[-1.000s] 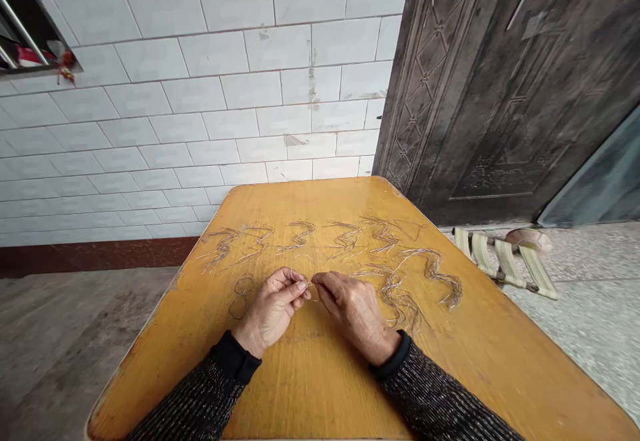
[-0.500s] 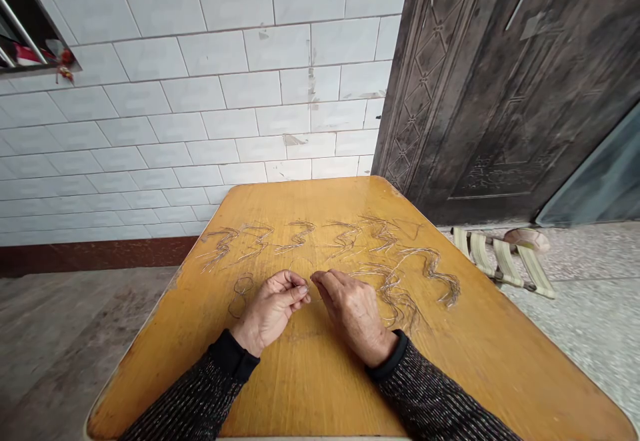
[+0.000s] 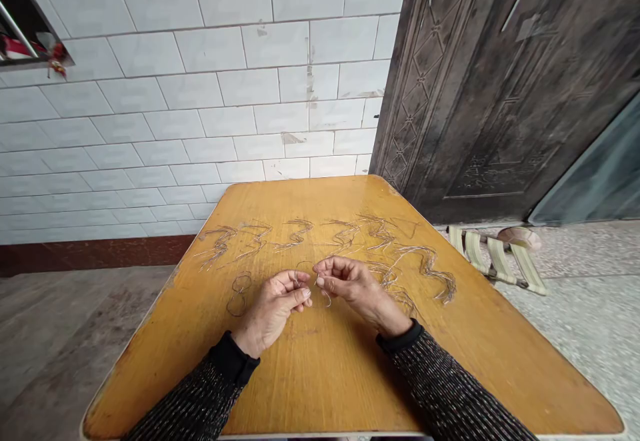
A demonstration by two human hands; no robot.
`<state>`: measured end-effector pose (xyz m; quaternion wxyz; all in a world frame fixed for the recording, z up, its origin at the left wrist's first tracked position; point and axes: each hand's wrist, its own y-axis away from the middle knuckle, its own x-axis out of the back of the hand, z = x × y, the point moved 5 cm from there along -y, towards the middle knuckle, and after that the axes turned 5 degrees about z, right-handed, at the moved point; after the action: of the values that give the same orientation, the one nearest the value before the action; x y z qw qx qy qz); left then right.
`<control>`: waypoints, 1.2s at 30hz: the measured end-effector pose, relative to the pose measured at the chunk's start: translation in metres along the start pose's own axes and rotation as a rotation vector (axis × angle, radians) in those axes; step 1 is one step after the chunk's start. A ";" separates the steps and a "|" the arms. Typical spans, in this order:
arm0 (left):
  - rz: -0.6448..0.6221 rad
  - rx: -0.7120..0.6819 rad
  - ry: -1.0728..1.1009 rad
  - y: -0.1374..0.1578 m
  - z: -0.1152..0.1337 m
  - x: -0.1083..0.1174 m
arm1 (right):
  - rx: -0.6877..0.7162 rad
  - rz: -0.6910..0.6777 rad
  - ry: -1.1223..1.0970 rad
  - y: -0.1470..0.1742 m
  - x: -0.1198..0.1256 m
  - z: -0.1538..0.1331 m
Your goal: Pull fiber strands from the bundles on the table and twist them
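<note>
Between both hands is a thin curved wire (image 3: 328, 300), with a loose end hanging below my right fingers. My left hand (image 3: 280, 304) pinches one part of it between thumb and fingers. My right hand (image 3: 353, 286) pinches another part, its fingertips a short gap from the left ones. Just left of my left hand lies a wire bent into a figure eight (image 3: 240, 293). Beyond my right hand is a tangle of bent wires (image 3: 383, 271), partly hidden by that hand. Farther right rests a wavy wire bundle (image 3: 431, 266).
Several zigzag wire bundles (image 3: 300, 231) lie in a row across the wooden table (image 3: 310, 394). A white tiled wall (image 3: 230, 88) stands behind it, with a dark carved door (image 3: 480, 94) at right. A low strap-seated frame (image 3: 495, 258) is on the floor.
My right hand has turned, so its thumb and fingertips now show, and moved slightly up and right. The wire end now hangs in view below it. My left hand stays nearly in place.
</note>
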<state>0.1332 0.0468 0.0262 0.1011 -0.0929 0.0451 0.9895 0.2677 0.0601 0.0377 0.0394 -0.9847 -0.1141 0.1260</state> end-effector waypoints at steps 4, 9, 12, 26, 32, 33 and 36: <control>-0.019 0.015 0.020 -0.001 -0.003 -0.001 | -0.020 -0.036 -0.062 0.003 -0.005 -0.004; -0.008 0.026 0.028 0.000 -0.006 -0.002 | -0.004 0.059 -0.079 0.000 0.001 -0.002; -0.014 0.027 0.039 0.000 -0.007 -0.004 | 0.000 0.117 -0.079 -0.002 0.004 0.000; 0.046 0.051 0.240 -0.001 -0.012 -0.007 | 0.086 0.203 -0.037 0.000 -0.003 0.007; 0.087 0.069 0.266 -0.001 -0.011 -0.006 | 0.045 0.153 -0.069 0.000 -0.007 0.008; 0.091 0.064 0.266 -0.001 -0.011 -0.005 | 0.027 0.124 -0.085 0.000 -0.008 0.008; 0.106 0.052 0.270 -0.002 -0.009 -0.001 | -0.020 0.054 -0.057 -0.001 -0.006 0.010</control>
<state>0.1361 0.0475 0.0171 0.0443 -0.2200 0.0889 0.9704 0.2591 0.0597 0.0291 0.0231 -0.9837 -0.0900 0.1537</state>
